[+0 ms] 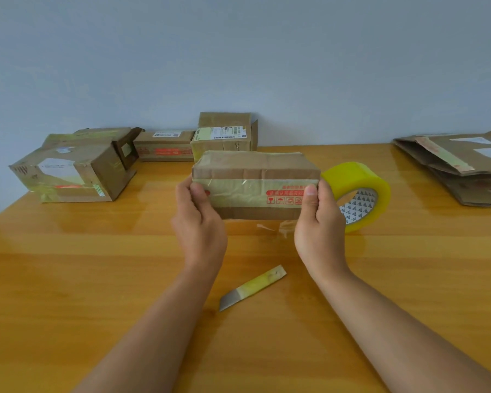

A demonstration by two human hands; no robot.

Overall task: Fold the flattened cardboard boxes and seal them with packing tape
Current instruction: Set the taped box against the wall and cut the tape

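1. A small folded cardboard box (255, 184) was held up above the wooden table (97, 265), near its middle, with clear tape seen across its front face and red print toward its right end.
2. The box's left end was gripped by the left hand (199, 219), the thumb laid on the front face and the fingers wrapped behind.
3. The right end was gripped likewise by the right hand (319, 222), its thumb pressed on the red print.
4. A roll of yellow packing tape (357, 194) was stood on edge on the table just behind the right hand, partly hidden by it.
5. A bare cutter blade (253, 287) was laid flat on the table between the two forearms, apart from both.
6. Finished boxes (165, 146) were ranged along the far wall to the left.
7. A pile of flattened boxes (465, 171) was seen at the table's far right edge.
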